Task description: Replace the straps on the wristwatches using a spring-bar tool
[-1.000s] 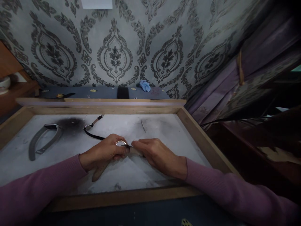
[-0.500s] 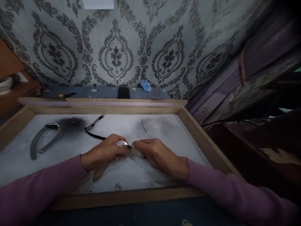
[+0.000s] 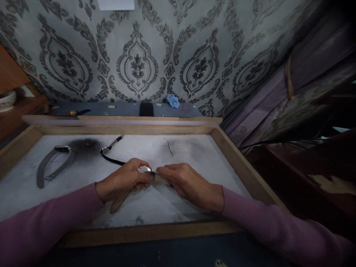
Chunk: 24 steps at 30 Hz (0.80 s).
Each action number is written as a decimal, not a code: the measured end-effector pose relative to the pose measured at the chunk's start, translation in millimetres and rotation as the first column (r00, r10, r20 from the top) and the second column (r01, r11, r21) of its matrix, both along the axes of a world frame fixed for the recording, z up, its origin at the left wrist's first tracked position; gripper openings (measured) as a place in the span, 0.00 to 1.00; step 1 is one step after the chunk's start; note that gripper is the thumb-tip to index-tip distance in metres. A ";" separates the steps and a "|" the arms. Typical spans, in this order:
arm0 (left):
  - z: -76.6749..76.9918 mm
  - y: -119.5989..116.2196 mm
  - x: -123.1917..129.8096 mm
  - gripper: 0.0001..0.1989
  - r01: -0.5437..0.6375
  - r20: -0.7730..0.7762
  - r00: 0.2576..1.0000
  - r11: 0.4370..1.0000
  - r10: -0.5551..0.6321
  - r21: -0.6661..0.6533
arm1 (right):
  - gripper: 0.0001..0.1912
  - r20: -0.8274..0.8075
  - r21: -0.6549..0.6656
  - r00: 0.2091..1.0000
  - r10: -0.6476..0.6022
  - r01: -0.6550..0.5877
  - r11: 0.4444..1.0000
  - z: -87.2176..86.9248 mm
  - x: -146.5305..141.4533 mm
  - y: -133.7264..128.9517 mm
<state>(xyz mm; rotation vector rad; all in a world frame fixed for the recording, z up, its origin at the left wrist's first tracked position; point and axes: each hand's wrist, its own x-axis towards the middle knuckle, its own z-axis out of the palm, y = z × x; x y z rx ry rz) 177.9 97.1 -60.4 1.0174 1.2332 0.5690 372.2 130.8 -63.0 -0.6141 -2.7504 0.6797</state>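
Observation:
My left hand (image 3: 126, 176) is closed on a wristwatch (image 3: 144, 169) with a bright round case. One end of its beige strap (image 3: 119, 202) hangs below that hand, and the other side runs under my right hand. My right hand (image 3: 189, 183) is closed, fingers together, around a thin, dark, blade-like tool (image 3: 153, 172) whose tip meets the watch case edge by the strap. The rest of the tool is hidden by the fingers.
Around the white work surface runs a wooden-framed tray (image 3: 130, 129). Inside lie a grey-strapped smartwatch (image 3: 44, 163), a small black-strapped watch (image 3: 112, 160) and a thin metal rod (image 3: 170, 148). Behind the frame are a blue crumpled cloth (image 3: 172, 101) and a gold-and-black watch (image 3: 72, 112).
Almost nothing differs. Both hands keep their place at the watch, and the right wrist has shifted very slightly to the right.

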 end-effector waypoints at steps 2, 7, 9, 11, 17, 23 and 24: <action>-0.9 0.0 -0.5 0.05 0.004 0.009 1.000 1.000 -0.004 0.001 | 0.13 -0.008 0.000 1.000 0.005 -0.005 1.000 0.7 -0.3 0.5; -5.7 1.7 -3.4 0.06 0.013 0.026 1.000 1.000 -0.014 0.019 | 0.13 0.007 0.009 1.000 0.021 -0.021 1.000 0.6 0.7 -1.0; -7.6 2.9 -4.2 0.07 0.008 0.050 0.999 1.000 -0.009 0.028 | 0.14 0.022 0.023 1.000 0.012 -0.013 1.000 0.1 1.0 -2.5; -8.3 3.8 -4.6 0.08 0.009 0.066 0.998 0.999 -0.012 0.037 | 0.14 0.034 0.047 0.999 -0.014 0.012 0.999 -1.0 1.0 -3.6; -5.2 5.8 -4.7 0.08 0.014 0.041 0.999 0.999 -0.016 0.047 | 0.10 0.015 0.025 0.997 -0.073 0.073 0.997 -7.0 1.5 -3.1; -4.0 6.8 -6.2 0.07 -0.011 0.057 0.998 1.000 0.010 0.021 | 0.05 -0.111 -0.181 0.957 -0.270 0.247 0.952 1.4 3.4 -4.0; -3.9 6.6 -6.4 0.08 -0.018 0.065 0.998 1.000 0.017 0.015 | 0.05 -0.118 -0.249 0.952 -0.283 0.248 0.936 2.7 3.1 -3.7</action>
